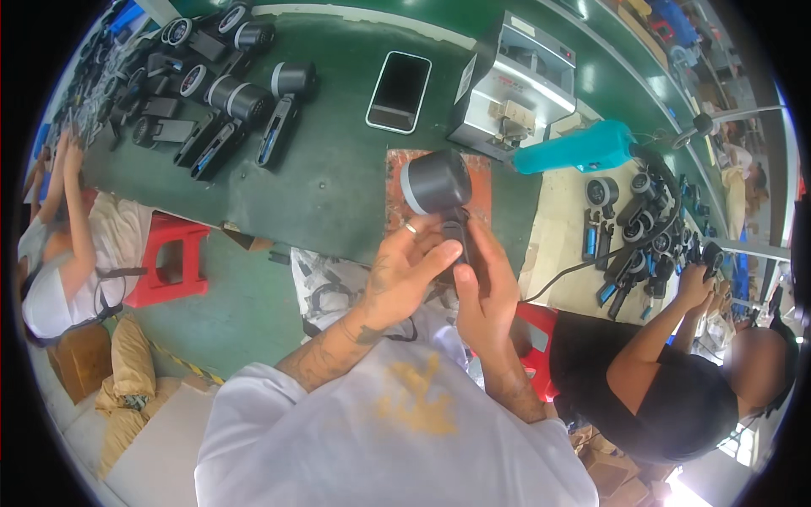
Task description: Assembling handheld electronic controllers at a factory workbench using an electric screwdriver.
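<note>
A green counter (pixel 338 203) stretches beyond the fingers (pixel 441 256). On it, a silver-gray machine (pixel 515 80) stands ahead and right of them, with a worn reddish board (pixel 483 186) nearer. A teal power tool (pixel 583 149) is to their right. The left hand (pixel 397 279) and right hand (pixel 492 296) hold a dark gray device (pixel 441 180) by its handle, its round head just beyond the fingertips. A phone (pixel 400 91) lies farther ahead.

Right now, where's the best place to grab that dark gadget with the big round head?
I'd grab its slim handle, coming from the person's side. It points back toward them and looks narrow enough for fingers to wrap, while the round head is wide and smooth. The left hand and right hand are at the handle.
</note>
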The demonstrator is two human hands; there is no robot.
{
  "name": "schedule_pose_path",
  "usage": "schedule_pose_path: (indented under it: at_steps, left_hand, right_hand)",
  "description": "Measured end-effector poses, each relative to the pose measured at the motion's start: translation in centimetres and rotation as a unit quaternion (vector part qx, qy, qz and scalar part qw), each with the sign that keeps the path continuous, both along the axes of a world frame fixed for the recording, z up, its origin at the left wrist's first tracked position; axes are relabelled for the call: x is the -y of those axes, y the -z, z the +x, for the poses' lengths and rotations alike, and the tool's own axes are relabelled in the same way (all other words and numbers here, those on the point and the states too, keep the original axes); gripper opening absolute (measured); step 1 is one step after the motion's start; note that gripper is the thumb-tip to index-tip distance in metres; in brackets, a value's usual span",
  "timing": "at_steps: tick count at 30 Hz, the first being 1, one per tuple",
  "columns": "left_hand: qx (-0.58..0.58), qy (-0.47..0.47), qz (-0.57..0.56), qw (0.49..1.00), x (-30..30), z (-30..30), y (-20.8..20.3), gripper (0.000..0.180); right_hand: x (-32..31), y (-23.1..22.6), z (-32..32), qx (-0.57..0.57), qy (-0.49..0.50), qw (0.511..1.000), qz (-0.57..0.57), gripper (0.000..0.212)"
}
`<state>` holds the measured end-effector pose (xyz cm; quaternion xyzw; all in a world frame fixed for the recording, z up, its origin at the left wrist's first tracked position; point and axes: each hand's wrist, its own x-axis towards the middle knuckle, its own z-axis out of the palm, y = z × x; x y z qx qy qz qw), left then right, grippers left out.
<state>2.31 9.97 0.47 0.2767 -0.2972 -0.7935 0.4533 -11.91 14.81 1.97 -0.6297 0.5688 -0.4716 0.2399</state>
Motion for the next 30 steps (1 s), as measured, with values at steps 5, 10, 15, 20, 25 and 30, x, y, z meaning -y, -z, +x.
schedule_pose_path:
  at_steps: [5, 10, 15, 20, 25, 30]
  left_hand:
    - [0.011, 0.006, 0.067, 0.998, 0.3, 0.0, -0.2, 0.050]
    - [0.004, 0.049, 0.042, 0.998, 0.2, 0.7, -0.5, 0.050]
    - [0.102, 0.018, -0.015, 0.995, 0.1, 0.8, -1.5, 0.044]
    - [0.117, 0.007, 0.023, 0.993, 0.4, 0.8, -1.8, 0.038]
    - [0.135, 0.034, 0.004, 0.990, 0.3, 0.0, -2.2, 0.034]
    - [0.179, 0.032, -0.033, 0.983, -0.3, -0.3, -1.6, 0.036]
  right_hand:
    - [4.7, 0.5, -3.1, 0.114, 0.205, 0.963, -0.132, 0.070]
    - [10.0, -2.0, -6.2, 0.308, 0.108, 0.943, -0.066, 0.072]
    - [9.4, -1.4, -6.3, 0.249, 0.112, 0.959, -0.082, 0.069]
    - [7.4, -2.5, -5.9, 0.385, 0.008, 0.916, -0.116, 0.070]
    - [5.7, -3.5, -5.1, 0.480, 0.156, 0.860, -0.071, 0.079]
    - [4.0, -5.0, -4.9, 0.491, 0.129, 0.860, -0.050, 0.104]
